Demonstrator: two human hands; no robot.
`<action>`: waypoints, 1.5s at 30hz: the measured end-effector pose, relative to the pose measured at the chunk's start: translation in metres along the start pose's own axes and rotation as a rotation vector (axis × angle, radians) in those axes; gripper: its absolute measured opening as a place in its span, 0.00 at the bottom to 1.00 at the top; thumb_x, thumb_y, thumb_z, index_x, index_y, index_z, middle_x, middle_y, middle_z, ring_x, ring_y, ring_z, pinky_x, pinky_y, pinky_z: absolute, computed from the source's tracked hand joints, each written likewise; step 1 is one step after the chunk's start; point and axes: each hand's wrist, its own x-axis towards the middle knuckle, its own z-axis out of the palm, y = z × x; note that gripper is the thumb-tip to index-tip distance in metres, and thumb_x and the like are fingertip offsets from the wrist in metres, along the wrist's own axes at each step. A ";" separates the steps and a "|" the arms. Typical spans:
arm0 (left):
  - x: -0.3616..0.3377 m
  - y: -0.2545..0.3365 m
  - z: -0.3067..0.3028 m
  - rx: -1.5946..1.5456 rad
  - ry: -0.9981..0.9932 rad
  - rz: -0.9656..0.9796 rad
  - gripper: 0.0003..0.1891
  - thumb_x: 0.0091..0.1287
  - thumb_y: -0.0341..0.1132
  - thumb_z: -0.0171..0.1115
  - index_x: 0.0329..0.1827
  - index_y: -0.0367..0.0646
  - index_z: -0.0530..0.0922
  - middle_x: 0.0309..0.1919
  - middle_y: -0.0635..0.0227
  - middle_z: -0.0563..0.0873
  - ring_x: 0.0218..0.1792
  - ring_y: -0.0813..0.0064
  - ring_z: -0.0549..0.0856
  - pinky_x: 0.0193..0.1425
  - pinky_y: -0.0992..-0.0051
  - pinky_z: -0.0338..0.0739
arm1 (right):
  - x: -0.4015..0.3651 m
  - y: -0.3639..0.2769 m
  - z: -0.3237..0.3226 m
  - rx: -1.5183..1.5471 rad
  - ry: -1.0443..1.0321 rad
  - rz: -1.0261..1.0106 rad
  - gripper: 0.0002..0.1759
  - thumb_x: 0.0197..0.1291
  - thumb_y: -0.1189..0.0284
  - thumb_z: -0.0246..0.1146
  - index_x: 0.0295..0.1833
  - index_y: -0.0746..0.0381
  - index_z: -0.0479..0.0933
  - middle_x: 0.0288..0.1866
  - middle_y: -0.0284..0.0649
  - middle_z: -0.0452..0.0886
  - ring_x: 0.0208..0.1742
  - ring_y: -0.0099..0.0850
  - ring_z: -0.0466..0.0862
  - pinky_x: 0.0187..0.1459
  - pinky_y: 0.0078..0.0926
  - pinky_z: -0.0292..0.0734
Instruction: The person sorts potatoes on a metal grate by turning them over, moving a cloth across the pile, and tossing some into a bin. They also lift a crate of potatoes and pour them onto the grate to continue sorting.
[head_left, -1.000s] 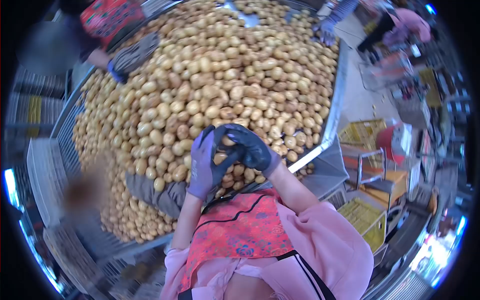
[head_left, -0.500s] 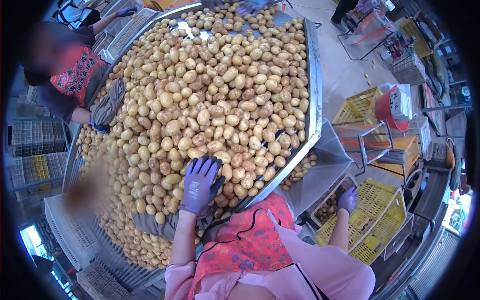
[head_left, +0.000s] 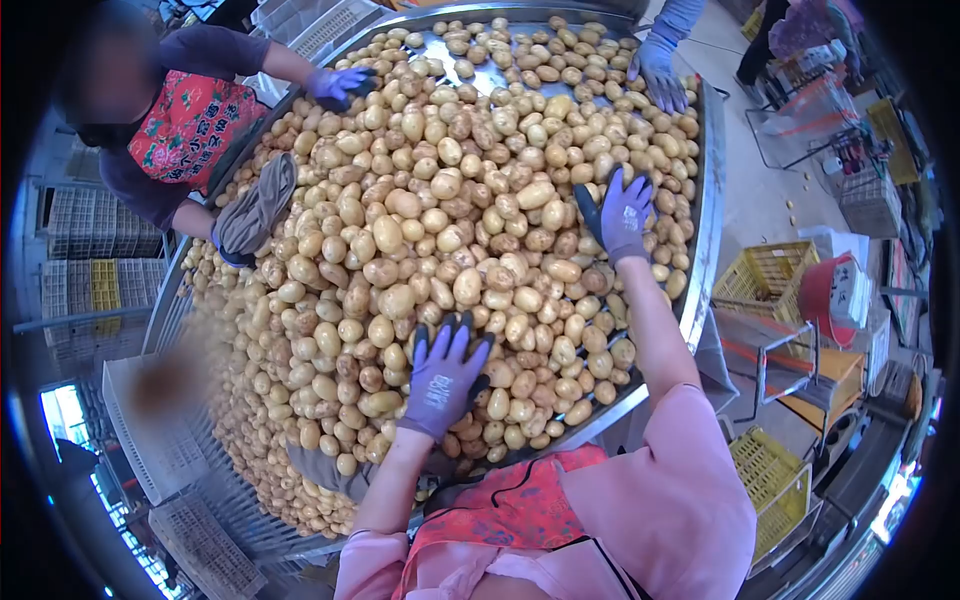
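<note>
My left hand (head_left: 445, 380), in a purple and black glove, lies spread on the near part of a large potato heap (head_left: 410, 230). Farther off, to the right, my right hand (head_left: 620, 212) in a matching glove rests on the potatoes with fingers apart. Neither hand has a potato visibly gripped; what is under the palms is hidden. The heap covers a metal sorting table (head_left: 712, 200) with a raised rim. Grey cloth (head_left: 325, 470) lies at the near edge, left of my left forearm.
A co-worker (head_left: 190, 130) at the left has gloved hands at the heap. Another person's gloved hand (head_left: 658, 75) touches potatoes at the top right. Yellow crates (head_left: 770, 480) stand at the right, with a red bucket (head_left: 835, 298) beyond. A white crate (head_left: 150, 430) is at the left.
My right hand has moved from the crates at the right onto the heap. My left hand stays on the potatoes. The left co-worker's far hand has come down to the heap, and the view has shifted.
</note>
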 end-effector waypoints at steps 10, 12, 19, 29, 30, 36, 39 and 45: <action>0.043 -0.008 0.005 0.081 0.024 0.198 0.25 0.64 0.34 0.53 0.67 0.58 0.71 0.68 0.50 0.68 0.67 0.54 0.70 0.70 0.56 0.64 | 0.163 -0.115 -0.023 0.012 -0.121 0.064 0.34 0.59 0.56 0.55 0.67 0.64 0.67 0.68 0.56 0.68 0.69 0.52 0.68 0.64 0.55 0.63; 0.043 -0.008 0.004 0.080 0.024 0.189 0.25 0.64 0.35 0.53 0.67 0.57 0.71 0.68 0.50 0.68 0.67 0.55 0.70 0.70 0.57 0.64 | 0.151 -0.174 -0.056 0.069 0.086 -0.483 0.19 0.58 0.62 0.54 0.50 0.61 0.79 0.47 0.52 0.83 0.51 0.47 0.83 0.51 0.43 0.78; 0.065 -0.023 -0.029 0.057 0.050 0.206 0.33 0.60 0.48 0.65 0.67 0.46 0.69 0.62 0.52 0.74 0.64 0.52 0.72 0.71 0.55 0.60 | 0.083 -0.222 -0.008 0.141 -0.148 -0.635 0.25 0.58 0.44 0.57 0.42 0.55 0.82 0.43 0.45 0.85 0.45 0.43 0.85 0.45 0.45 0.78; 0.138 -0.033 -0.039 0.082 -0.062 0.091 0.39 0.56 0.54 0.69 0.69 0.49 0.67 0.67 0.52 0.69 0.68 0.52 0.67 0.72 0.53 0.58 | -0.098 -0.012 -0.066 0.280 0.090 -0.588 0.19 0.57 0.63 0.64 0.52 0.60 0.78 0.56 0.47 0.78 0.62 0.46 0.75 0.66 0.51 0.61; 0.135 -0.017 -0.036 0.108 -0.122 0.122 0.40 0.56 0.54 0.68 0.71 0.50 0.65 0.68 0.52 0.67 0.70 0.51 0.66 0.73 0.52 0.56 | -0.121 -0.004 -0.083 0.199 0.056 -0.539 0.20 0.57 0.63 0.64 0.54 0.60 0.77 0.59 0.47 0.76 0.64 0.47 0.72 0.67 0.54 0.59; 0.161 0.007 -0.005 0.111 -0.174 0.359 0.39 0.62 0.58 0.61 0.75 0.58 0.60 0.72 0.55 0.63 0.73 0.48 0.61 0.74 0.45 0.53 | -0.181 0.020 -0.065 0.097 -0.016 -0.390 0.29 0.60 0.62 0.61 0.67 0.58 0.70 0.69 0.51 0.67 0.69 0.56 0.65 0.67 0.61 0.55; 0.193 0.006 -0.011 -0.007 -0.150 0.383 0.35 0.69 0.60 0.50 0.75 0.56 0.59 0.70 0.53 0.65 0.72 0.46 0.62 0.73 0.47 0.55 | -0.140 -0.001 -0.065 0.005 -0.056 -0.280 0.33 0.61 0.52 0.60 0.68 0.58 0.69 0.71 0.52 0.65 0.70 0.63 0.61 0.67 0.65 0.55; 0.266 -0.055 -0.016 0.355 -0.040 0.246 0.30 0.70 0.58 0.48 0.71 0.55 0.67 0.73 0.73 0.66 0.74 0.54 0.61 0.77 0.51 0.48 | -0.007 0.001 -0.025 -0.194 -0.149 -0.208 0.38 0.65 0.47 0.53 0.75 0.54 0.58 0.77 0.49 0.55 0.71 0.67 0.57 0.65 0.70 0.54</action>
